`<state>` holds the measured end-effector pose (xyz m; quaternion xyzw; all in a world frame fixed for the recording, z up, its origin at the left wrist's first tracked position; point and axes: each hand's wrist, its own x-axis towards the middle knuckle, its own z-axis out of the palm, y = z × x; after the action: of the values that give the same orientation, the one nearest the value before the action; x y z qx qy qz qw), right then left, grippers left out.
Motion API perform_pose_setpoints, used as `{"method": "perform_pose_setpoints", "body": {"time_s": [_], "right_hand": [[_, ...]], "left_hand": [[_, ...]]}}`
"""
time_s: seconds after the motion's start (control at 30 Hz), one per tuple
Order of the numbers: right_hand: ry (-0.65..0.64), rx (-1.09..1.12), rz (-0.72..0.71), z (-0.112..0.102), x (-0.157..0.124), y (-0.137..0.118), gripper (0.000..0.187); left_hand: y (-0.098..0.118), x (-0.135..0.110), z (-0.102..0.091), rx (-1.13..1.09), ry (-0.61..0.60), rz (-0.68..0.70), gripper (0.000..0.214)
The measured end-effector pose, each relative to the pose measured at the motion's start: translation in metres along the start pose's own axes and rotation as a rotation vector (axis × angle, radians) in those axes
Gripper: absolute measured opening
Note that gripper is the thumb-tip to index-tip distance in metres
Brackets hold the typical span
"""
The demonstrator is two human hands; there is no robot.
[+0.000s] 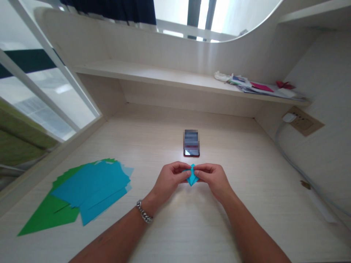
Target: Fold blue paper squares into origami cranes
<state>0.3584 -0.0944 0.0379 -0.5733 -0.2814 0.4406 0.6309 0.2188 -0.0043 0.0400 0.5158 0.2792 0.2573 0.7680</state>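
Between both hands is a small piece of folded blue paper (192, 178), diamond-like in outline with a point toward me. My left hand (175, 176) pinches its left side between thumb and fingers; a chain bracelet circles that wrist. On the right side, my right hand (210, 174) grips the same paper in a pinch. The fingertips cover parts of the folds. Just beyond the hands lies a phone (191, 151), its screen partly blurred out.
Blue paper sheets (101, 186) lie fanned over green sheets (49, 215) at the left. A shelf (164, 76) spans the back, bearing papers (246, 86) at its right. A cable (290, 160) runs from a wall socket (307, 122) down the right side.
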Motion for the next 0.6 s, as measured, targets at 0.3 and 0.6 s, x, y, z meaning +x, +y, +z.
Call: {"method": "perform_pose_setpoints", "body": {"time_s": [0.3,0.6], "right_hand": [[0.079,-0.129,-0.114,0.003,0.0009,0.0022,0.022],[0.065,-0.082,-0.125,0.003,0.0008,0.0006,0.031]], "left_hand": [[-0.0029,0.0005,0.0018,0.028,0.02,-0.023,0.046],[-0.0036,0.0008,0.0045,0.097,-0.045,-0.045,0.053]]}}
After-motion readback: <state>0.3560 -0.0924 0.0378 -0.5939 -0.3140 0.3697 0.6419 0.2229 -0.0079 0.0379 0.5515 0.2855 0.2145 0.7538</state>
